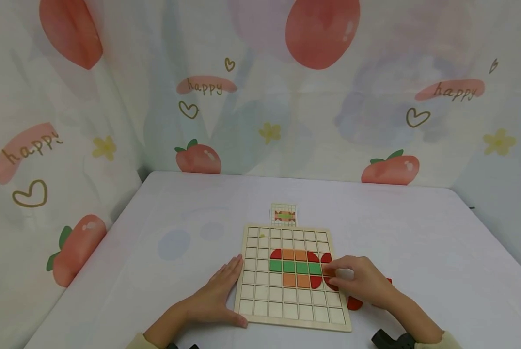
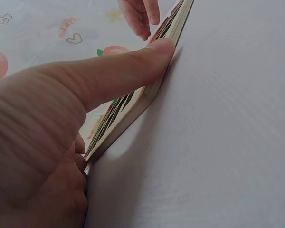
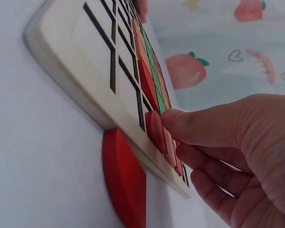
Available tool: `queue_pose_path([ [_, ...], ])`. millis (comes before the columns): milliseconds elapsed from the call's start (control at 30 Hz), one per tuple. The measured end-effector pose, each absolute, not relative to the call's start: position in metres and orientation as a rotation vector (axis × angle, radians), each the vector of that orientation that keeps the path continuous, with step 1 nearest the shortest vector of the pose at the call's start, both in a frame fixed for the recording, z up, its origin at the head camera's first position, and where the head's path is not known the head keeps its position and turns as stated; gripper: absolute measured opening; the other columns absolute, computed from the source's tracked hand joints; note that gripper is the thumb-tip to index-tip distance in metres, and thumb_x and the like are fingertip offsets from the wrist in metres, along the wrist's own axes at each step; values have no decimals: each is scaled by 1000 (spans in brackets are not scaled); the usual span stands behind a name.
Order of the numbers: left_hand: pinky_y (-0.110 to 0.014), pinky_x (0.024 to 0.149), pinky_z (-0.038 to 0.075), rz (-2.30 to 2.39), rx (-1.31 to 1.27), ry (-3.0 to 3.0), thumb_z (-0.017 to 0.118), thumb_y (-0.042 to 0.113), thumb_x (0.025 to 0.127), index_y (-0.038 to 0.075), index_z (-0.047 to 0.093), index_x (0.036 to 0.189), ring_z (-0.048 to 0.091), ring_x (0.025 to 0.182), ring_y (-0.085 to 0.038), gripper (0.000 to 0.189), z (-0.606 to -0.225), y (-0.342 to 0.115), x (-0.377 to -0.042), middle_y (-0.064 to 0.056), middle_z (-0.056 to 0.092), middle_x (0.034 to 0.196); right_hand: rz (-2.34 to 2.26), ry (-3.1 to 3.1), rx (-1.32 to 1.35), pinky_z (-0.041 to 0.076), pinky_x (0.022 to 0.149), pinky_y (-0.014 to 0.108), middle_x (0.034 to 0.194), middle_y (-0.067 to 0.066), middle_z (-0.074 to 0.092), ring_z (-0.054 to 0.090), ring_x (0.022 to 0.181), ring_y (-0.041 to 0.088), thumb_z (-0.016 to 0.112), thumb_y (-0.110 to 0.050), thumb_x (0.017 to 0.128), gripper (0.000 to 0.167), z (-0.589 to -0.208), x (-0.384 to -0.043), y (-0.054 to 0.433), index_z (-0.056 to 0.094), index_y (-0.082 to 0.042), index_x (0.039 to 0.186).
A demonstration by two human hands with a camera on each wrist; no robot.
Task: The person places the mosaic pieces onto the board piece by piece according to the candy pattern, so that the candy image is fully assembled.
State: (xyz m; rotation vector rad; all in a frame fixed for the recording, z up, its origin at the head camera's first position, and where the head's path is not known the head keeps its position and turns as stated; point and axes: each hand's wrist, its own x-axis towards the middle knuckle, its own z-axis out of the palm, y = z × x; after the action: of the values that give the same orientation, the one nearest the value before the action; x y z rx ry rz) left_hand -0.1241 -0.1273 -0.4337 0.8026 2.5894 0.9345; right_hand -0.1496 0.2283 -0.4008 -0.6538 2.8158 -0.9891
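A wooden grid board (image 1: 292, 325) lies on the table, its middle cells holding green tiles (image 1: 289, 267), orange tiles (image 1: 288, 254) and red rounded pieces (image 1: 276, 254). My left hand (image 1: 212, 295) braces the board, fingers straight along its left side and thumb (image 2: 133, 66) against the near edge. At the board's right side, my right hand (image 1: 358, 278) pinches an orange square (image 1: 328, 272) between thumb and fingertips, in the right column between two red pieces. In the right wrist view, the thumb (image 3: 199, 126) sits just beyond the nearer red piece (image 3: 155, 130).
A small pattern card (image 1: 283, 214) lies behind the board, showing a candy-like design. Loose red pieces (image 1: 355, 303) rest by the board's right edge, partly under my right hand. Printed fabric (image 1: 251, 111) hangs around the white table (image 1: 190, 213).
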Motion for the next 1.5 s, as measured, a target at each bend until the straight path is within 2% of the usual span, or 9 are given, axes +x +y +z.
queue_pose_path([
  [133,-43,110,5,932,803,2593,71,64,62,6,1,148,-2,138,-18,125,-434,-128,-124,-6,-2,153,-954,2839,-649,49,82,46,99,-6,67,59,99,22,72,-15,79,26,-402,-147,235,70,-12,105],
  [333,-43,110,5,921,794,2594,71,65,62,6,1,148,-2,138,-17,125,-434,-127,-124,-5,-1,154,-891,2895,-756,50,80,41,98,-7,67,61,95,17,73,-20,79,24,-401,-140,248,70,-13,102],
  [600,-43,110,5,914,796,2602,72,64,62,6,1,148,-2,138,-17,125,-434,-127,-124,-5,-1,153,-907,2950,-732,52,76,32,94,-8,67,61,91,12,76,-23,75,27,-401,-127,263,71,-13,100],
  [967,-43,110,4,922,808,2597,71,64,62,6,1,148,-3,138,-18,125,-434,-127,-124,-6,-2,153,-983,2835,-931,50,71,19,94,-9,67,60,87,4,74,-22,78,25,-408,-118,278,70,-9,98],
  [1233,-43,110,5,921,806,2597,71,65,62,5,2,148,-3,138,-17,125,-434,-127,-124,-6,-2,153,-1066,2769,-1269,40,76,6,93,-6,68,61,83,6,77,-4,72,28,-417,-118,282,69,-7,98],
  [1500,-43,110,5,915,800,2603,71,65,62,6,2,148,-2,138,-17,125,-433,-127,-124,-5,-1,153,-1058,2779,-1190,43,75,7,94,-7,68,62,84,4,76,-3,71,29,-416,-117,279,70,-9,99],
])
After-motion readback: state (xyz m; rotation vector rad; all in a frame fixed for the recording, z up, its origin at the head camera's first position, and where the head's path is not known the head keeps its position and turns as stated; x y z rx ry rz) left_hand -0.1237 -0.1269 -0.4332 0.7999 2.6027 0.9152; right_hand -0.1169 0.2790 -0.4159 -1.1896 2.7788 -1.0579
